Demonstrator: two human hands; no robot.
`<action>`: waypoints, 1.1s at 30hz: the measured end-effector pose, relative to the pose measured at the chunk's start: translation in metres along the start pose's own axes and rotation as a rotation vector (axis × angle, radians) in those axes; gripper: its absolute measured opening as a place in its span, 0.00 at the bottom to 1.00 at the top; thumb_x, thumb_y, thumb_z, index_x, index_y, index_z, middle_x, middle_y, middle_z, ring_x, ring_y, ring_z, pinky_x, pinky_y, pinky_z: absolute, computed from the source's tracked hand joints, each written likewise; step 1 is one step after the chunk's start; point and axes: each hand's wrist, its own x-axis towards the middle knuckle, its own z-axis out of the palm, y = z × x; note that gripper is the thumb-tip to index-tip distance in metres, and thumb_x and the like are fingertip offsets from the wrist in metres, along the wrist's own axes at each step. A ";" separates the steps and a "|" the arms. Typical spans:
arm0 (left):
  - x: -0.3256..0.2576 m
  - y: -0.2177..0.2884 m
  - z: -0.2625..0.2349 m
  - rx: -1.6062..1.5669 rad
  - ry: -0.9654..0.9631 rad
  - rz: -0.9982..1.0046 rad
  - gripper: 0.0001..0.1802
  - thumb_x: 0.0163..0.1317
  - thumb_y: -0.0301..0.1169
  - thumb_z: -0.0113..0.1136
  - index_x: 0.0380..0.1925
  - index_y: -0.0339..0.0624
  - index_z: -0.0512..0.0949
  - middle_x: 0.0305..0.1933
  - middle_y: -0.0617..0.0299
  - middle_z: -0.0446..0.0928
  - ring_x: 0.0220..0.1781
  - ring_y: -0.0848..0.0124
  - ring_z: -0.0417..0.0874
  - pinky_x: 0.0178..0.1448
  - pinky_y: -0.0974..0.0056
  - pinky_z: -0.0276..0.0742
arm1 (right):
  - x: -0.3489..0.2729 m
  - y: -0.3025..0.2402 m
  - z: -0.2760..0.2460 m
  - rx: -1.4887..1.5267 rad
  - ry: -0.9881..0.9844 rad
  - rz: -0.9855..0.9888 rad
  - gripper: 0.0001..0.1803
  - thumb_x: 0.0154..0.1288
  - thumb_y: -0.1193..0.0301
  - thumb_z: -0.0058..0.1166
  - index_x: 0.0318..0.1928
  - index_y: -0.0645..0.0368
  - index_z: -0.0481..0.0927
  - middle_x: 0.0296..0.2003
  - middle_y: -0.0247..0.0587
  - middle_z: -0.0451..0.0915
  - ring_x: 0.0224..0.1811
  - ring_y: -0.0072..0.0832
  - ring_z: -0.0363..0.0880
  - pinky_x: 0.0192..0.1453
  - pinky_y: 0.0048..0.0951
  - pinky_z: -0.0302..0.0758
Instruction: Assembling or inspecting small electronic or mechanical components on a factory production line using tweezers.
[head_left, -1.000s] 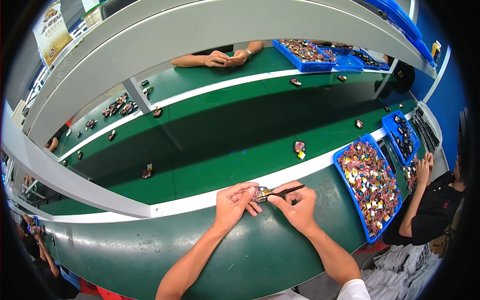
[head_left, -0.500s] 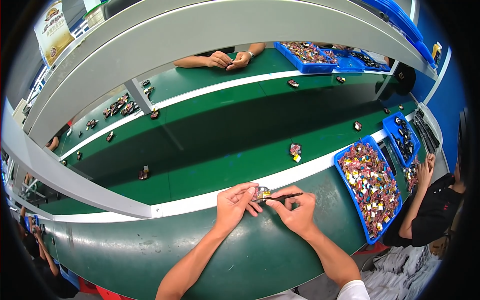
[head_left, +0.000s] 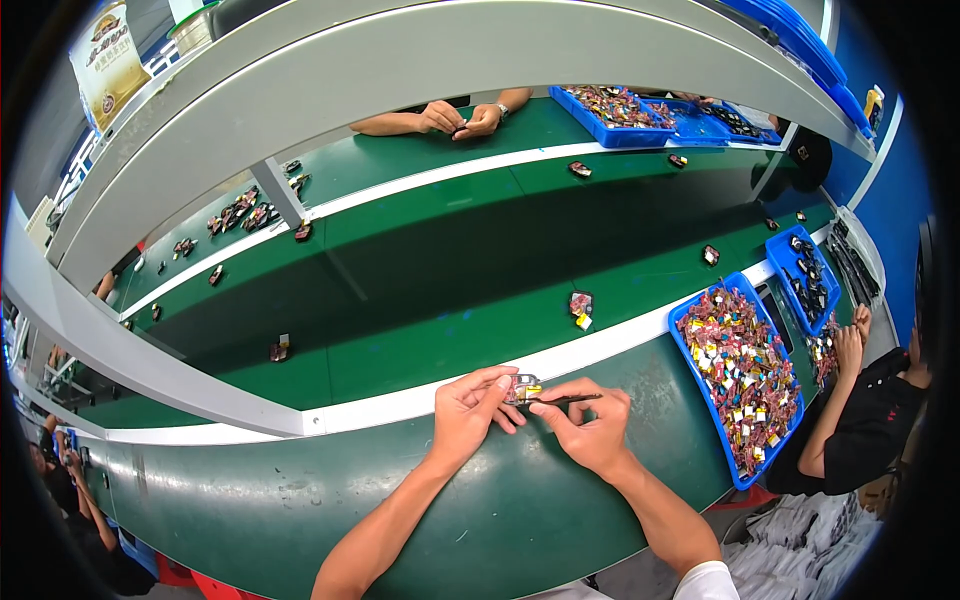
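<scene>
Between the thumb and fingers of my left hand (head_left: 467, 410) is a small electronic device (head_left: 522, 388), with a dark casing, reddish parts inside and a yellow patch. My right hand (head_left: 592, 425) pinches a slim black tool (head_left: 570, 399), whose tip reaches the device's lower edge. Whether the tool is one rod or has two arms cannot be made out. Both hands are above the near edge of the green workbench (head_left: 400, 500), beside the white rail.
A blue tray (head_left: 683, 338) full of small reddish, yellow and white parts stands right of my hands. Past the rail, a green conveyor belt (head_left: 450, 350) carries spaced devices. A grey beam (head_left: 400, 70) arches overhead. Co-workers sit opposite and at the right.
The devices on the belt have shifted slightly left. My right hand's black tool has tipped a little lower at its outer end; my left hand holds the device in place.
</scene>
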 end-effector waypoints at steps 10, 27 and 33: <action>-0.002 -0.001 -0.001 -0.009 -0.008 -0.015 0.16 0.73 0.28 0.57 0.53 0.26 0.79 0.38 0.47 0.84 0.28 0.65 0.87 0.27 0.68 0.84 | -0.001 0.002 -0.001 -0.016 0.004 -0.030 0.06 0.50 0.79 0.73 0.29 0.61 0.87 0.26 0.33 0.87 0.12 0.13 0.66 0.19 0.19 0.60; 0.001 0.004 0.003 0.047 -0.003 -0.053 0.14 0.67 0.22 0.63 0.50 0.27 0.78 0.35 0.51 0.85 0.26 0.70 0.86 0.26 0.70 0.81 | -0.001 0.007 0.004 -0.030 0.005 -0.162 0.08 0.50 0.81 0.70 0.30 0.55 0.88 0.24 0.29 0.86 0.11 0.19 0.66 0.20 0.23 0.62; 0.000 0.004 0.006 0.066 0.030 -0.064 0.12 0.66 0.21 0.63 0.49 0.27 0.78 0.32 0.53 0.84 0.25 0.73 0.84 0.25 0.71 0.80 | -0.002 0.006 0.004 -0.064 -0.004 -0.203 0.08 0.50 0.81 0.70 0.29 0.55 0.87 0.24 0.28 0.86 0.12 0.20 0.69 0.21 0.23 0.64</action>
